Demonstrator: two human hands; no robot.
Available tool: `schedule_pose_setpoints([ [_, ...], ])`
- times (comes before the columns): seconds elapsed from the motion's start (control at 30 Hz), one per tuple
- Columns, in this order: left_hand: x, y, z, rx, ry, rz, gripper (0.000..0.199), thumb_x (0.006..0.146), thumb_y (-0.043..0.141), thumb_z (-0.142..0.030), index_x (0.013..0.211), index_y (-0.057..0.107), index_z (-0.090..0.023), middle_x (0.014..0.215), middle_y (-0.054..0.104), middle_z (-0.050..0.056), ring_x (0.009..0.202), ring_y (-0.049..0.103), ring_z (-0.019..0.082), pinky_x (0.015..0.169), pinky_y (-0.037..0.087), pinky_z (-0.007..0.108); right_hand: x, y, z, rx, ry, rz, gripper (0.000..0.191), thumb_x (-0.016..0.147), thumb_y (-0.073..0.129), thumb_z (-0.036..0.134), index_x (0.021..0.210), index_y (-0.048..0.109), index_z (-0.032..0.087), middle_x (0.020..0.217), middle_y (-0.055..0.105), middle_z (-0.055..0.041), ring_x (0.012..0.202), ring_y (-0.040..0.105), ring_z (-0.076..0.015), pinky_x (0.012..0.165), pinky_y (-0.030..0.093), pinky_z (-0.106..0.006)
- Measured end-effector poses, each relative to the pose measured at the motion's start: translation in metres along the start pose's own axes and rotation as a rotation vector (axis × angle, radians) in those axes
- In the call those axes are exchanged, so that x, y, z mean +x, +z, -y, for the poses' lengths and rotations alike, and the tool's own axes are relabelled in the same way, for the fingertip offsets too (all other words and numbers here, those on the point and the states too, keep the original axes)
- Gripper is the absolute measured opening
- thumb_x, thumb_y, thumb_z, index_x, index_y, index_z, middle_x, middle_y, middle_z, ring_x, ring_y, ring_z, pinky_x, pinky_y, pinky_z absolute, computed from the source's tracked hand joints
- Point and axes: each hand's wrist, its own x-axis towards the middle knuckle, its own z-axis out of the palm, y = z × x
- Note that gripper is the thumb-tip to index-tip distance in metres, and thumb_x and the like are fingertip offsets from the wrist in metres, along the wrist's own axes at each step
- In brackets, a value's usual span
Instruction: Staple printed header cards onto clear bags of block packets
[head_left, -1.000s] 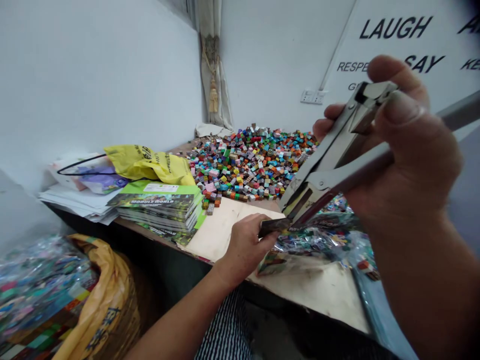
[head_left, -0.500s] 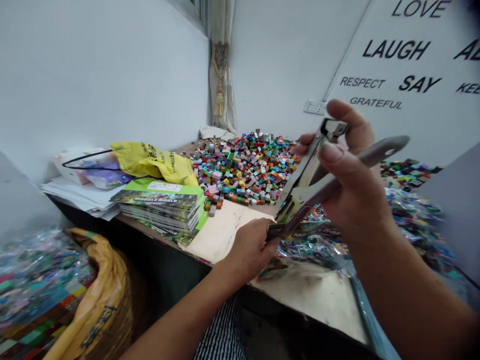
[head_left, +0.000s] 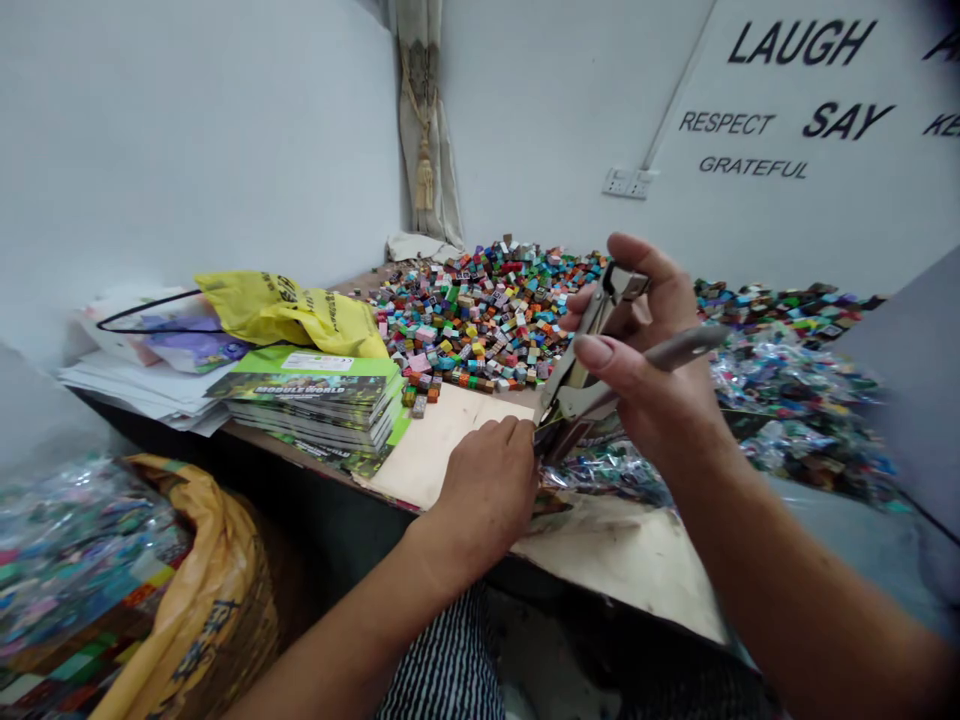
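Observation:
My right hand (head_left: 652,350) is wrapped round a metal hand stapler (head_left: 581,375) with a grey handle, its thumb pressed on the side. The stapler tilts down to the left, its jaw end close to the fingers of my left hand (head_left: 491,480). Those fingers are closed on the dark edge of a printed card or packet at the jaw; most of it is hidden behind the hand and stapler. Beneath both hands lie pale cardboard sheets (head_left: 630,570) on the table.
Behind the hands is a pile of small coloured blocks (head_left: 480,320). Clear bags of blocks (head_left: 810,400) lie at the right. At the left are stacked booklets (head_left: 315,400), a yellow bag (head_left: 292,315), papers (head_left: 142,385) and an orange sack (head_left: 217,590).
The stapler in my right hand has come left and down, closer to my left hand. The printed packet between them shows less. The whole view has shifted a little.

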Motion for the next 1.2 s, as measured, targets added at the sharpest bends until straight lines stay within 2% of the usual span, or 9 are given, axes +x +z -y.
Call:
schedule_pose_setpoints([
  [0.4,0.002,-0.002,0.007,-0.081,-0.002,0.063,0.016,0.087,0.044,-0.009,0.098,0.055,-0.013,0.096,0.064,0.011,0.089,0.061,0.024,0.077,0.052,0.039,0.003,0.002,-0.001,-0.001,0.085,-0.096,0.072,0.069,0.079,0.041,0.132,0.045,0.032,0.097,0.063,-0.0005,0.088,0.063,-0.0198,0.083,0.054,-0.040],
  [0.6,0.004,0.001,0.007,-0.077,-0.009,0.093,0.017,0.087,0.043,-0.011,0.099,0.055,-0.013,0.099,0.065,0.012,0.090,0.062,0.025,0.078,0.052,0.039,0.008,0.006,0.001,0.031,0.123,-0.146,0.052,0.068,0.080,0.041,0.111,0.055,0.025,0.091,0.061,0.0007,0.076,0.062,-0.0148,0.071,0.053,-0.033],
  [0.73,0.003,-0.005,0.002,-0.033,-0.055,0.133,0.014,0.088,0.047,-0.014,0.098,0.057,-0.014,0.098,0.066,0.011,0.089,0.063,0.025,0.075,0.051,0.037,0.013,0.011,-0.001,0.089,0.092,-0.176,0.043,0.066,0.082,0.037,0.093,0.051,0.024,0.082,0.056,0.0035,0.063,0.056,-0.0107,0.059,0.049,-0.028],
  [0.8,-0.003,-0.013,0.003,0.015,-0.108,0.098,0.008,0.089,0.052,-0.020,0.090,0.058,-0.015,0.090,0.067,0.009,0.082,0.063,0.024,0.069,0.048,0.035,0.014,0.012,-0.002,0.092,0.076,-0.188,0.040,0.068,0.080,0.036,0.090,0.049,0.025,0.080,0.053,0.0041,0.061,0.053,-0.0101,0.056,0.047,-0.027],
  [0.87,-0.012,-0.024,0.008,0.020,-0.157,0.019,0.016,0.089,0.057,-0.029,0.079,0.058,-0.017,0.077,0.065,0.006,0.071,0.060,0.021,0.062,0.043,0.032,0.014,0.013,-0.002,0.068,0.054,-0.213,0.038,0.069,0.080,0.038,0.090,0.050,0.025,0.079,0.051,0.0041,0.062,0.053,-0.0106,0.056,0.046,-0.027],
  [1.0,-0.022,-0.042,0.021,-0.174,-0.169,-0.279,0.032,0.092,0.055,-0.040,0.069,0.053,-0.018,0.065,0.059,0.000,0.060,0.053,0.015,0.056,0.036,0.028,0.013,0.012,-0.003,0.025,0.027,-0.207,0.035,0.070,0.079,0.039,0.087,0.051,0.026,0.077,0.052,0.0032,0.061,0.052,-0.0118,0.055,0.045,-0.028],
  [1.1,-0.010,-0.047,0.021,-0.376,-0.118,-0.461,0.022,0.094,0.053,-0.035,0.081,0.058,-0.018,0.079,0.065,0.001,0.072,0.058,0.015,0.065,0.043,0.027,0.015,0.013,-0.006,0.026,0.041,-0.168,0.034,0.072,0.077,0.039,0.086,0.050,0.025,0.077,0.053,0.0036,0.058,0.051,-0.0116,0.052,0.044,-0.028],
  [1.13,-0.003,-0.047,0.018,-0.437,-0.083,-0.475,0.018,0.092,0.057,-0.036,0.090,0.060,-0.018,0.088,0.068,0.002,0.079,0.060,0.016,0.071,0.045,0.028,0.016,0.014,-0.007,0.021,0.046,-0.160,0.034,0.072,0.077,0.040,0.086,0.050,0.025,0.077,0.052,0.0039,0.058,0.051,-0.0116,0.052,0.043,-0.028],
  [1.2,0.014,-0.046,0.010,-0.546,0.000,-0.426,0.033,0.084,0.068,-0.040,0.108,0.059,-0.018,0.106,0.069,0.005,0.095,0.063,0.019,0.082,0.048,0.031,0.018,0.014,-0.008,0.004,0.042,-0.159,0.035,0.071,0.078,0.039,0.086,0.050,0.025,0.076,0.051,0.0044,0.059,0.051,-0.0113,0.053,0.042,-0.028],
])
